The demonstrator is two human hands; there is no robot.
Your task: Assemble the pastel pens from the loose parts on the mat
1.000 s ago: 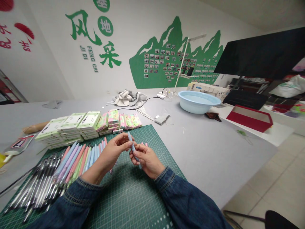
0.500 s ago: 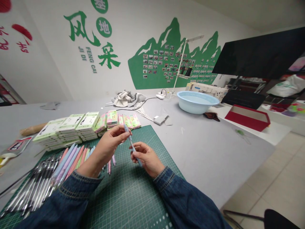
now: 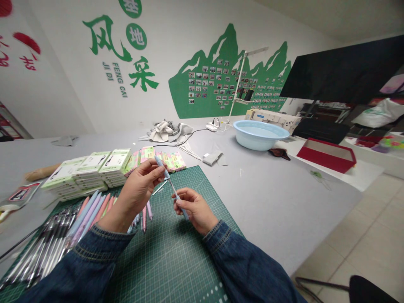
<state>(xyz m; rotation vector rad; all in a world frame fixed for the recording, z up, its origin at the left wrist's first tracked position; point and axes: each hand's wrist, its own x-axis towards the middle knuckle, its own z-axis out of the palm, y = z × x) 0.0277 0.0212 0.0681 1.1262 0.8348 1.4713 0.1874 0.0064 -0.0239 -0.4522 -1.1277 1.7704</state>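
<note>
Above the green cutting mat [image 3: 170, 261], my two hands hold a light blue pen that is drawn apart. My left hand [image 3: 137, 191] pinches its upper barrel [image 3: 160, 165]. My right hand [image 3: 196, 209] is closed round the lower barrel [image 3: 184, 213]. A thin refill [image 3: 172, 187] shows in the gap between the two halves. Left of my left forearm lie pastel pens [image 3: 90, 210] in a row, beside many clear pens with black parts [image 3: 44, 248]. A few pink and lilac pens [image 3: 147, 215] show behind my left wrist. A thin white stick [image 3: 159, 187] lies on the mat.
White-and-green boxes [image 3: 91, 166] are stacked along the mat's far left edge, with small pink-green boxes [image 3: 176, 161] beside them. Farther back are cloth scraps [image 3: 167, 130], a light blue basin [image 3: 260, 134] and a sewing machine [image 3: 274, 119]. A glue tube [image 3: 22, 195] lies far left.
My left hand has moved up and left with the upper barrel. The pen's halves are farther apart and more of the refill shows. My right hand has stayed nearly still.
</note>
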